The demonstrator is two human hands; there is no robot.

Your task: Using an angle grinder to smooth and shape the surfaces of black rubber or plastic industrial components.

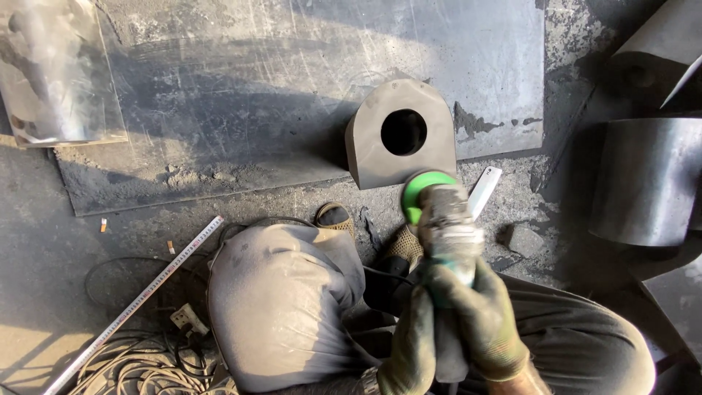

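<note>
Seen from above, lower centre of the frame: a dusty angle grinder with a green disc guard (437, 208), gripped in two grimy work gloves. Right hand (488, 316) wrapped tight around the grinder's grey body from the right side, gloved fingers (468, 289) curled fully closed over it. Left hand (411, 344) clamped just below and to the left, fingers likewise folded shut on the tool's rear end (thumb not clearly visible). Green guard pointing up the frame, sitting right at the lower edge of a thick dark steel block with a rounded top and a round hole bored through it (401, 135); contact between disc and block impossible to tell from this angle.

Block standing just right of centre, on the lower edge of a large scratched steel plate (292, 80) spread across the upper half of the frame. Small white flat strip (484, 190) lying on the gritty floor just right of the grinder head. Bent knee in dusty grey trousers (281, 307) filling the lower middle, a worn shoe tip (335, 216) peeking out above it. Long metal ruler (139, 303) lying diagonally at lower left, beside a heap of pale coiled cable (139, 366) with a plug. Heavy dark steel cylinder (647, 179) at right edge; shiny curved metal sheet (55, 69) at upper left.
</note>
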